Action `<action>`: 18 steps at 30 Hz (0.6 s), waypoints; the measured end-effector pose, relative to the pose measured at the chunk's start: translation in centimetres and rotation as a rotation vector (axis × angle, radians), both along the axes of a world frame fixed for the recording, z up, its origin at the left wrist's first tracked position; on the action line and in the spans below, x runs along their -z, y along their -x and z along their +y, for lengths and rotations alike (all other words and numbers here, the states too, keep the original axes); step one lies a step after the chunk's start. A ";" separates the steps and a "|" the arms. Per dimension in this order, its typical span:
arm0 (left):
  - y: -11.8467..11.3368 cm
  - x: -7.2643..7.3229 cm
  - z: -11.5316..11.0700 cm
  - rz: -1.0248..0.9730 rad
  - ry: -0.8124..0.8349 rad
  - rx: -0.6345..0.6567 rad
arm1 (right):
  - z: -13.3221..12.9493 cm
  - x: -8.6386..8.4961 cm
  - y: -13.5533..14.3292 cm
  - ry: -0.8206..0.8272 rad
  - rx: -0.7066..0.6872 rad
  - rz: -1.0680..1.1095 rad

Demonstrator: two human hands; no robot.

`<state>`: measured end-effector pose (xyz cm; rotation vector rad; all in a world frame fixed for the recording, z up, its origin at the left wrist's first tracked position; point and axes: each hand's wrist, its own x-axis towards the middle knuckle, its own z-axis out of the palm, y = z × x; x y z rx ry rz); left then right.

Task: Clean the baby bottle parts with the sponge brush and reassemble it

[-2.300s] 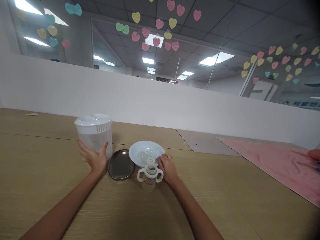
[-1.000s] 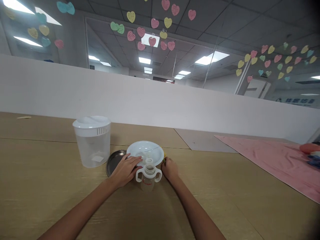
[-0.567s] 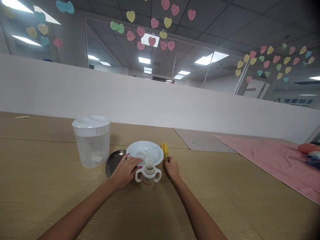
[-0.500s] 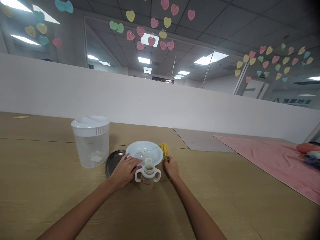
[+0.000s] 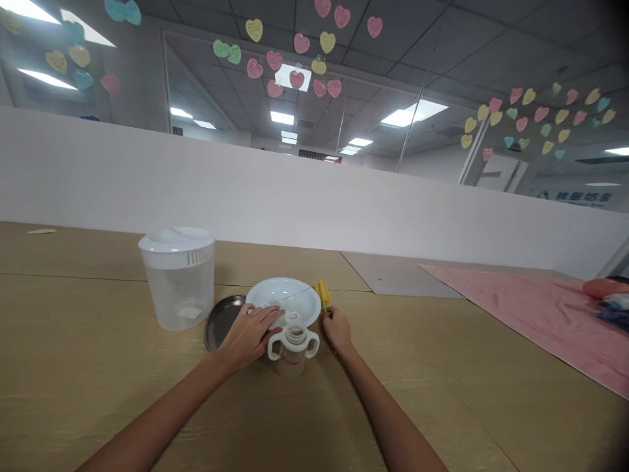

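The tan, wood-grained table (image 5: 236,419) is crossed by thin seams, with a grey panel (image 5: 398,276) at its far side and a smooth pink cloth (image 5: 521,311) spread at the right. A low white wall (image 5: 275,203) runs behind; above it, glass dotted with pastel heart-shaped notes (image 5: 342,17) shows a dark tiled ceiling (image 5: 363,59) and bright rectangular lights (image 5: 415,114).

The right hand (image 5: 338,329) has its grip closed on the green handle of a yellow-headed brush (image 5: 322,292), just beside the shallow white round plate (image 5: 268,288). The left hand (image 5: 246,335) reaches over the plate's near-left edge, fingers extended; whether its grip holds anything cannot be told. A clear bottle with two white handles (image 5: 291,359) stands open and upright before the plate. Left of it lie the dark round metal tray (image 5: 216,324) and a white-lidded translucent plastic bucket (image 5: 181,285).
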<state>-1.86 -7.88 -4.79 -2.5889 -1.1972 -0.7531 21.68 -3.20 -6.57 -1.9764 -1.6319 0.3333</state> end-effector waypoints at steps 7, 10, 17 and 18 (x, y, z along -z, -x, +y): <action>-0.1 -0.1 -0.2 0.017 0.045 0.024 | 0.1 0.2 -0.1 -0.006 -0.006 -0.008; -0.1 0.0 -0.2 0.012 0.044 0.019 | 0.1 0.2 -0.1 -0.004 -0.008 -0.009; -0.1 0.1 -0.3 -0.045 0.097 0.009 | 0.1 0.2 -0.1 -0.002 -0.010 -0.015; -0.2 0.1 -0.3 -0.061 0.107 0.012 | 0.1 0.2 -0.1 0.000 -0.010 -0.015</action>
